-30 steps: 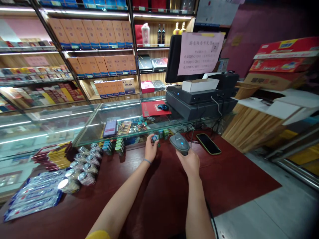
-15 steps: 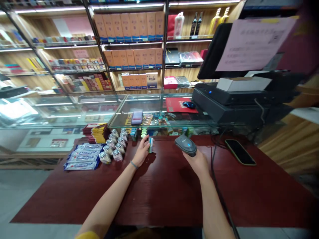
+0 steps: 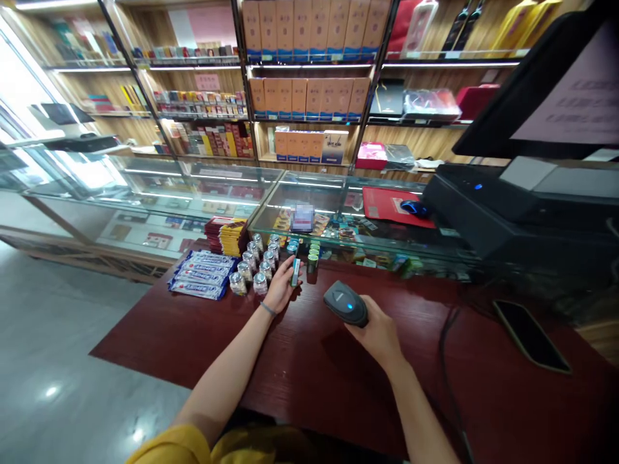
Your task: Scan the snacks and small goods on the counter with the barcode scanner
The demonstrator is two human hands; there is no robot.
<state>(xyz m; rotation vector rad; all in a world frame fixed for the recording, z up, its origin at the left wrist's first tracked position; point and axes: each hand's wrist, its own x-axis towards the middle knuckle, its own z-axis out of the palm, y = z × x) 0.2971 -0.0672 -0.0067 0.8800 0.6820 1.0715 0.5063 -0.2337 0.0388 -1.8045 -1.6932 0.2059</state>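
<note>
Between the thumb and fingers of my left hand [image 3: 282,287] is a small green-and-white pack [image 3: 295,272], held just above the dark red table [image 3: 309,361]. Too little of the pack shows to tell its kind. My right hand [image 3: 380,328] grips a dark grey barcode scanner [image 3: 345,303] with a blue light, its head turned toward the pack. Close to my left hand stand two rows of small lidded jars [image 3: 249,261] and a short row of green containers [image 3: 313,258]. Blue-and-white long packets [image 3: 203,274] lie further left, and yellow and dark red packets [image 3: 232,237] are stacked behind them.
A phone [image 3: 532,335] lies on the right, near a black cable [image 3: 445,354]. Behind the table runs a glass display counter [image 3: 333,193] with a red mat [image 3: 382,201] and mouse [image 3: 414,207]. A monitor [image 3: 527,84] and black machine [image 3: 478,212] stand at right.
The view has swung right. My left hand still holds the small pack, now closer to the jars. The scanner has come nearer to it and points more to the left.
</note>
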